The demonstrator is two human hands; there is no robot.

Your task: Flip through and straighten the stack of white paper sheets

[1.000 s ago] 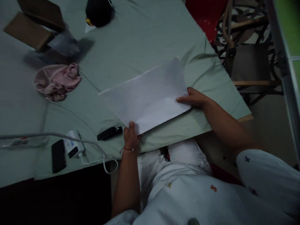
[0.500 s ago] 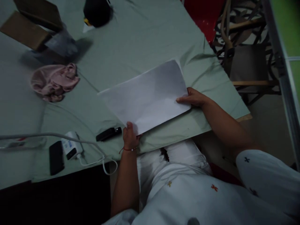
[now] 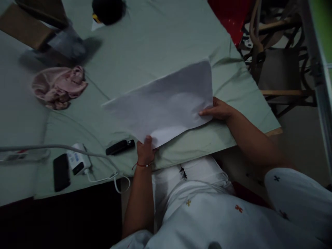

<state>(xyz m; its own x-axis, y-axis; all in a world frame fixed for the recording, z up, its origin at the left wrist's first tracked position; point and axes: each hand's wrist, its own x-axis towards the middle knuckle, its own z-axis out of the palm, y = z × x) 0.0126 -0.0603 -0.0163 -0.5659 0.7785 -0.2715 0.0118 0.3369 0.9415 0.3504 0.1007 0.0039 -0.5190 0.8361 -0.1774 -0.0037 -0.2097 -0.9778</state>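
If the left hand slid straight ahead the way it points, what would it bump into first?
Likely nothing solid soon. The left hand points up under the white paper it pinches; beyond lies only bare green cloth. Depth is hard to judge.

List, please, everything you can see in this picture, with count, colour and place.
sheet of paper: one, white, raised at the table's near edge
tablecloth: one, pale green, covering the table
pink cloth: one, crumpled, left
black device: one, small, beside the left hand
phone: one, black, near left edge
charger: one, white, with cable, beside the phone
cardboard boxes: two, brown, far left
black object: one, far edge
chair: one, wooden, right
left hand: grip on the paper's near corner
right hand: grip on the paper's right edge
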